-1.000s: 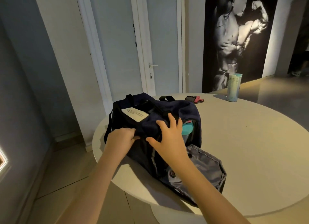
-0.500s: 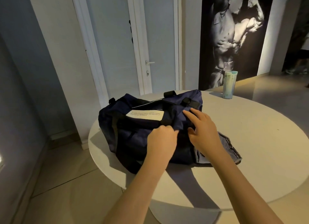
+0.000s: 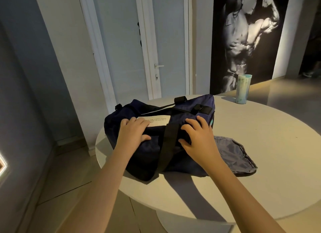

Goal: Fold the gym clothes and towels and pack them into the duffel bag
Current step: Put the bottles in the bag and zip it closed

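A navy duffel bag (image 3: 154,156) with black straps and a white label (image 3: 159,121) lies on the left part of a round white table (image 3: 260,163). My left hand (image 3: 133,131) rests flat on the bag's top, partly over the label, fingers spread. My right hand (image 3: 197,135) presses on the bag to the right of a black strap (image 3: 167,146), fingers spread and slightly bent. A grey fabric flap (image 3: 232,156) sticks out from under the bag on the right. A sliver of teal (image 3: 211,122) shows at the bag's right end.
A pale green tumbler (image 3: 242,88) stands at the table's far edge. Behind the table are a white door (image 3: 165,47) and a large black-and-white wall poster (image 3: 246,38). The tiled floor (image 3: 66,189) drops away left of the table edge.
The bag has been turned and flattened, its label now facing up. My left hand went from a fist to lying flat on the label; my right hand shifted down onto the bag's top.
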Demonstrator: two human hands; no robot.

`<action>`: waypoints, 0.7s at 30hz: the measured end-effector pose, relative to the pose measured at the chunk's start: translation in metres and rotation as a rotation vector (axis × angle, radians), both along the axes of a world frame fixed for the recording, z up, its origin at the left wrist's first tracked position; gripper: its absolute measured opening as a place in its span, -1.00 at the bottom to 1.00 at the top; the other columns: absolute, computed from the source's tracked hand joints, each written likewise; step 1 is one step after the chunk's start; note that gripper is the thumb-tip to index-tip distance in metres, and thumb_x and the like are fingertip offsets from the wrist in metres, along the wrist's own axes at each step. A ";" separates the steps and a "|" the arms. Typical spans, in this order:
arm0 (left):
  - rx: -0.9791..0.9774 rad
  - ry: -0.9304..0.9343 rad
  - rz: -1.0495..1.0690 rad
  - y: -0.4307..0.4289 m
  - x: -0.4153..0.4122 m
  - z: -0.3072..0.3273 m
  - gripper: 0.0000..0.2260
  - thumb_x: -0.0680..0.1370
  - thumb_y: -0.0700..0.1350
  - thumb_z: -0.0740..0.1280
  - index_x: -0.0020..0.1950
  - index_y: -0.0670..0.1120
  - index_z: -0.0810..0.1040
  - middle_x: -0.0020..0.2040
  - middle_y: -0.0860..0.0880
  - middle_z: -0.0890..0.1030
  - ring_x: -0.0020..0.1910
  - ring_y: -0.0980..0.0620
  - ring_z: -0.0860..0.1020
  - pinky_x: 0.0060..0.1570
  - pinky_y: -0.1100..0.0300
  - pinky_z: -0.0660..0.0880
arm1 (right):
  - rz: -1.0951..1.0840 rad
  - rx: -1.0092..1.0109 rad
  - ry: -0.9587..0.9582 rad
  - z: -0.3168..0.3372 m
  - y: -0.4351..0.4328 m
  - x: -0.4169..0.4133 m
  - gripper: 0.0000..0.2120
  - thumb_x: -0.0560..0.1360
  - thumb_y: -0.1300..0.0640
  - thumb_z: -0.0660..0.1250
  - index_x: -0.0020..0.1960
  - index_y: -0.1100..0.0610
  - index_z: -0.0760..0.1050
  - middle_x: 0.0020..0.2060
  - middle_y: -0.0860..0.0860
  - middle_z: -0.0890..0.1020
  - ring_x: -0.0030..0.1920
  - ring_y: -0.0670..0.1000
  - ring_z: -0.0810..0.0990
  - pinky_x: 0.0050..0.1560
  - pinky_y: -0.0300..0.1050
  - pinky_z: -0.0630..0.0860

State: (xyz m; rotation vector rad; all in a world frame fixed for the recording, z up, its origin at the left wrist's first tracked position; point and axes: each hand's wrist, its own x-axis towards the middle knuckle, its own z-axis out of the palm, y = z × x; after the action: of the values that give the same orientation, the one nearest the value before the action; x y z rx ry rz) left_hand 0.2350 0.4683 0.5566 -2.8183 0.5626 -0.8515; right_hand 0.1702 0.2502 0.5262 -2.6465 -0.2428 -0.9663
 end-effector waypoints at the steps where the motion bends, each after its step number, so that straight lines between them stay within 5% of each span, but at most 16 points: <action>1: 0.015 -0.015 0.017 -0.002 0.002 0.002 -0.52 0.54 0.16 0.26 0.42 0.05 0.34 0.34 0.05 0.43 0.25 0.01 0.39 0.19 0.11 0.24 | 0.006 -0.009 -0.010 -0.002 -0.002 0.001 -0.68 0.39 0.11 0.47 0.12 0.11 0.54 0.26 0.08 0.51 0.40 0.28 0.28 0.27 0.38 0.31; 5: 0.035 -0.049 0.080 -0.001 0.010 0.003 -0.65 0.58 0.07 0.24 0.34 0.03 0.45 0.19 0.03 0.55 0.13 -0.01 0.45 0.05 0.13 0.30 | 0.018 -0.012 -0.025 -0.006 -0.010 0.003 -0.69 0.38 0.22 0.46 0.11 0.13 0.55 0.25 0.08 0.53 0.38 0.28 0.31 0.26 0.35 0.35; 9: 0.104 -0.123 0.031 -0.006 -0.001 0.001 -0.90 0.48 -0.06 0.41 -0.10 -0.06 0.68 -0.26 -0.01 0.64 -0.17 -0.05 0.52 -0.21 0.08 0.38 | 0.057 0.006 -0.031 -0.007 -0.024 0.004 -0.66 0.41 0.27 0.43 0.17 0.14 0.53 0.29 0.07 0.50 0.41 0.25 0.28 0.36 0.23 0.30; 12: 0.083 -0.210 -0.015 -0.013 -0.013 -0.003 -0.84 0.31 -0.10 0.55 -0.36 -0.12 0.62 -0.45 -0.04 0.55 -0.35 -0.07 0.49 -0.37 0.10 0.36 | 0.113 0.043 -0.018 -0.008 -0.043 0.004 -0.62 0.43 0.29 0.41 0.23 0.14 0.50 0.33 0.05 0.46 0.44 0.19 0.22 0.42 0.05 0.17; 16: 0.061 -0.255 -0.027 -0.031 -0.032 -0.007 -0.81 0.27 -0.13 0.57 -0.40 -0.13 0.58 -0.47 -0.06 0.52 -0.40 -0.08 0.47 -0.41 0.11 0.36 | 0.190 0.135 0.067 0.000 -0.064 -0.003 -0.54 0.45 0.32 0.37 0.31 0.10 0.42 0.38 -0.01 0.39 0.49 0.07 0.13 0.44 -0.08 0.09; 18: 0.045 -0.227 -0.012 -0.035 -0.037 -0.005 -0.78 0.38 0.01 0.49 -0.34 -0.11 0.62 -0.43 -0.04 0.55 -0.35 -0.06 0.48 -0.36 0.09 0.36 | 0.210 0.217 0.122 0.007 -0.069 -0.008 -0.51 0.44 0.29 0.34 0.34 0.07 0.38 0.39 -0.04 0.38 0.49 0.01 0.11 0.48 0.02 0.11; 21: -0.091 -0.164 0.026 -0.026 -0.042 0.003 -0.49 0.58 0.22 0.01 -0.17 -0.03 0.66 -0.28 0.03 0.60 -0.19 0.00 0.50 -0.15 0.05 0.35 | 0.103 0.225 0.157 0.019 -0.064 -0.016 -0.51 0.42 0.03 0.15 0.35 -0.03 0.36 0.37 -0.08 0.39 0.48 -0.06 0.13 0.49 0.19 -0.06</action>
State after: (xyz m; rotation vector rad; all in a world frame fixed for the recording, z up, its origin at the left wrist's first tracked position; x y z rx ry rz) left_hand 0.1930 0.4423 0.5594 -2.7928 0.4734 -1.1172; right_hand 0.1546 0.1862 0.5449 -2.4612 -0.2173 -0.7050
